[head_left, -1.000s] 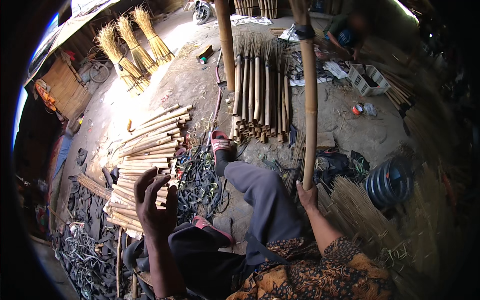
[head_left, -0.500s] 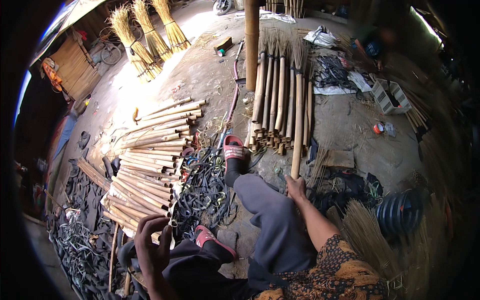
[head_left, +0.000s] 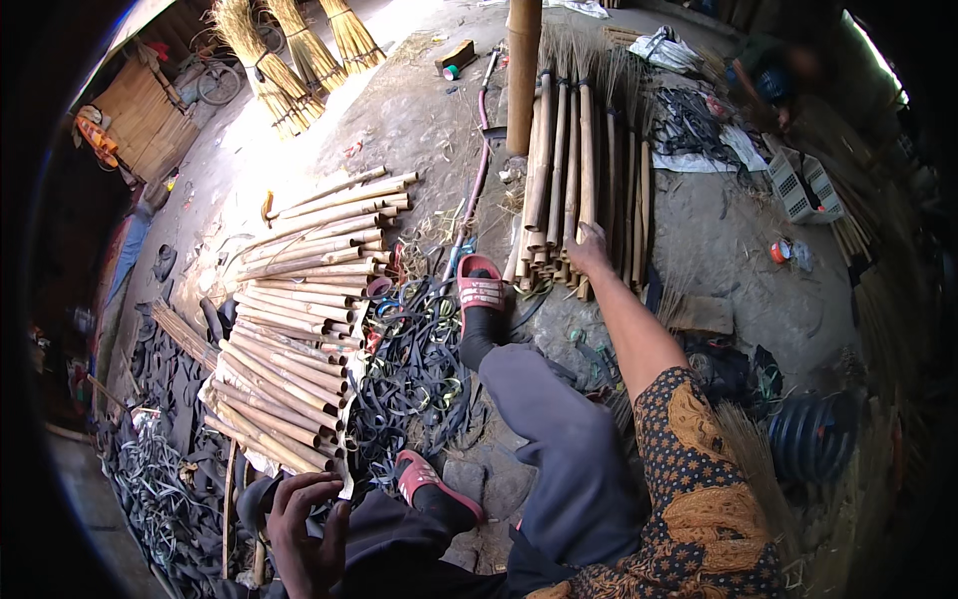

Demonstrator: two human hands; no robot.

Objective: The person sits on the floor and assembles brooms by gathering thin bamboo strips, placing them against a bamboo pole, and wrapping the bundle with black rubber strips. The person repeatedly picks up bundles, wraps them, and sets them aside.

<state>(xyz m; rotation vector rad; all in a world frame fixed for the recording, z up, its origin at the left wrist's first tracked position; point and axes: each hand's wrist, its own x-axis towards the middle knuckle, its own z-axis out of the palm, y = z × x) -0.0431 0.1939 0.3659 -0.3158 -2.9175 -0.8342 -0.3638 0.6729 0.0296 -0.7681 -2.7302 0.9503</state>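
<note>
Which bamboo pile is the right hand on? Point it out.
The broom-stick row by the upright post; the right hand rests on its near ends. The bare-pole pile lies untouched to its left.

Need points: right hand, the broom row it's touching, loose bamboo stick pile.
right hand (head_left: 591, 250), head view, back of the hand.
broom row (head_left: 559, 150), head view, mid-length of one handle.
bamboo stick pile (head_left: 299, 299), head view, middle of the pile.

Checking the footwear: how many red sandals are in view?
2. One red sandal on the outstretched foot near the right hand; the other red sandal on the tucked foot by the left hand.
</note>
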